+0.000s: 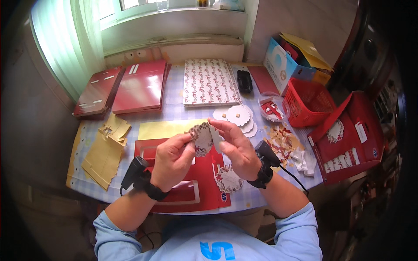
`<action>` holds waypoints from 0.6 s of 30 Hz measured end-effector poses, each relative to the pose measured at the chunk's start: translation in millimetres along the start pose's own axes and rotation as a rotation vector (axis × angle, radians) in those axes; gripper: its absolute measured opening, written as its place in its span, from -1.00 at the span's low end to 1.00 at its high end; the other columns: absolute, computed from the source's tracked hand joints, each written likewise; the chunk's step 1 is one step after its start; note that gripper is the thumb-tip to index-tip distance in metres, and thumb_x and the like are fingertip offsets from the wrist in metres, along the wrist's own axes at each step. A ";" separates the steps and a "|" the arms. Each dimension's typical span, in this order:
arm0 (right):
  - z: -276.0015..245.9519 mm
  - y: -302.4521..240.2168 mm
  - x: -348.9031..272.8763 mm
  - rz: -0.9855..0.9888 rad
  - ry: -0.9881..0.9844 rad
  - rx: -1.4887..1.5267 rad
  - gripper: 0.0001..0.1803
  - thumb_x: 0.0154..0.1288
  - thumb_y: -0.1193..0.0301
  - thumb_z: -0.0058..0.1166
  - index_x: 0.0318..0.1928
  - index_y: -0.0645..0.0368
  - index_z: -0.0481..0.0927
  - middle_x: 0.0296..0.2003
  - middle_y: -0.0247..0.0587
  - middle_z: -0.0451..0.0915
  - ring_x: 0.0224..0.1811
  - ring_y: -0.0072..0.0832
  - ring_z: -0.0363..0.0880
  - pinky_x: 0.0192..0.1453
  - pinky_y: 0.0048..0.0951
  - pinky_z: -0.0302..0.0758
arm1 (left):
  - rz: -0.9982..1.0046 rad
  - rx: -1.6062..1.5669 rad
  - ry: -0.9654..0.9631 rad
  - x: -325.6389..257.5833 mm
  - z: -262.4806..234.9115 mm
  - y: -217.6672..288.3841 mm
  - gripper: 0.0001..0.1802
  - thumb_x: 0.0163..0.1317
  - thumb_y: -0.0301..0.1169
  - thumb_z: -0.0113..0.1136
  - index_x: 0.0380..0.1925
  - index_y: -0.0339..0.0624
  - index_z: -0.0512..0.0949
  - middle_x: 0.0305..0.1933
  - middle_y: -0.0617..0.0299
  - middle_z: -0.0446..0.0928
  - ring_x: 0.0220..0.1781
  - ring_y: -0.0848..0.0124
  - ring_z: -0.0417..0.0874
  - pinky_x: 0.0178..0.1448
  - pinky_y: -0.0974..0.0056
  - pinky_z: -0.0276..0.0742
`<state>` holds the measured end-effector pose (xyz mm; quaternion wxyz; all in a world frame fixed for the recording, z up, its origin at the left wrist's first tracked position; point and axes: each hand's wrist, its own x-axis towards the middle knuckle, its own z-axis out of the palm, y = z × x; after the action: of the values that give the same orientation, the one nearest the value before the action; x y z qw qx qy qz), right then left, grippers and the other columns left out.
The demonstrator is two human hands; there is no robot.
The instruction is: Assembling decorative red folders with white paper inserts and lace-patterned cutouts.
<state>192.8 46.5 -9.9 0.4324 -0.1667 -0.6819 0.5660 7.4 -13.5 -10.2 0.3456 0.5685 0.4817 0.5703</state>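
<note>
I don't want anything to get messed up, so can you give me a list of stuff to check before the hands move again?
1. Left hand has a grip on the round wreath card: ok, it pinches the left side.
2. Right hand is on it too: ok, fingers and thumb are at the right side.
3. Red sheet is below the hands: ok, it lies on the table.
4. Nothing else is on that sheet: not ok, a second wreath card overlaps its right side.
5. Paper scraps are off the sheet: ok, the pile is to its right.
6. Card's back is sticky: cannot tell, this view doesn't show it.
</note>
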 end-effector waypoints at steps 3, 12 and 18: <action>-1.6 -5.4 6.3 -0.020 0.174 -0.256 -0.64 0.41 0.42 -0.26 0.08 0.33 0.47 -0.21 -0.16 0.59 -0.05 -0.52 0.54 0.01 -0.52 0.46 | -0.095 -0.075 0.033 3.0 -3.7 4.8 -0.81 0.32 -0.55 0.08 -0.15 -0.46 0.58 -0.40 0.33 0.57 -0.42 0.69 0.48 -0.38 0.53 0.42; -63.3 -56.2 11.6 0.209 0.276 -0.294 -0.78 0.39 0.37 0.06 -0.19 0.31 0.61 -0.36 -0.35 0.64 -0.33 -0.68 0.56 -0.22 -0.60 0.49 | -0.120 -0.015 -0.053 16.1 -22.6 22.1 -0.81 0.32 -0.55 0.10 -0.16 -0.49 0.57 -0.30 0.26 0.61 -0.30 0.64 0.58 -0.24 0.51 0.53; -93.6 -47.3 -6.6 0.481 0.182 -0.491 -0.80 0.27 0.41 0.14 -0.21 0.32 0.61 -0.40 -0.31 0.63 -0.40 -0.68 0.55 -0.34 -0.61 0.47 | 0.609 0.601 -0.224 29.9 -5.0 24.4 -0.80 0.13 -0.64 0.17 -0.21 -0.36 0.60 -0.18 0.10 0.64 -0.19 0.26 0.68 -0.06 0.29 0.59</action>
<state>281.9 86.1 29.4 0.2927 -0.4709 -0.6976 0.4537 2.8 6.7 22.9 0.0310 0.8180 0.3963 0.4158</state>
